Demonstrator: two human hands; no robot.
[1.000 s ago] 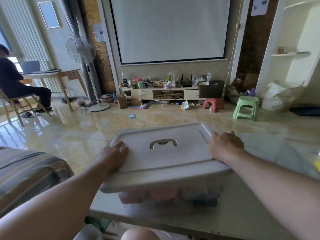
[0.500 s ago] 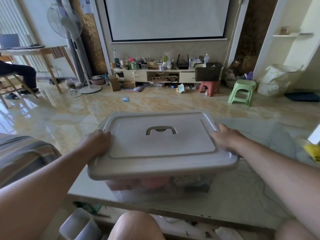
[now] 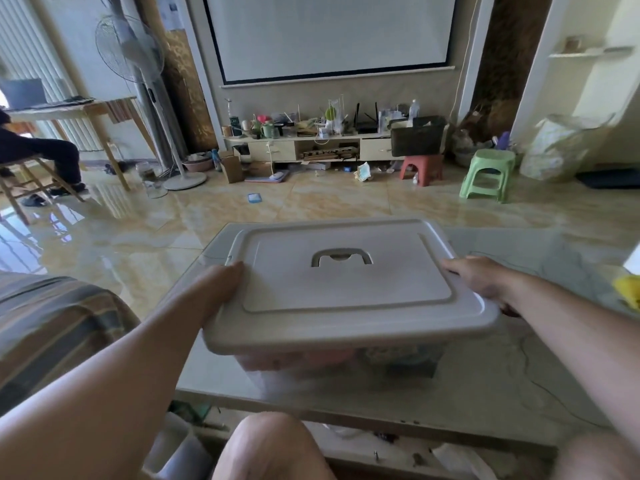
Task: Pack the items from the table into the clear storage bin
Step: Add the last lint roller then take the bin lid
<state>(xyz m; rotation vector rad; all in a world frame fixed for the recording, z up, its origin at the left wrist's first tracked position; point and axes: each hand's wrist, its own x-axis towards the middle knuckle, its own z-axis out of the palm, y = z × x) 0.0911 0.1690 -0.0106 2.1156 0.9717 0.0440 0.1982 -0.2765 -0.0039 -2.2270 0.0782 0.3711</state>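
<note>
On the table [image 3: 491, 386], both hands (left hand [image 3: 218, 289], right hand [image 3: 481, 277]) clasp the lidded clear storage bin [image 3: 346, 296] by its sides.

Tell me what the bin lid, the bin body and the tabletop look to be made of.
Lid: opaque grey moulded plastic, matte with a slight sheen at the corner. Bin body: clear plastic, since coloured contents show through. Tabletop: probably glass or polished stone, pale and glossy.

The lidded bin [image 3: 346, 358] sits on the table [image 3: 502, 382], left hand [image 3: 221, 289] and right hand [image 3: 481, 278] at its sides.
</note>
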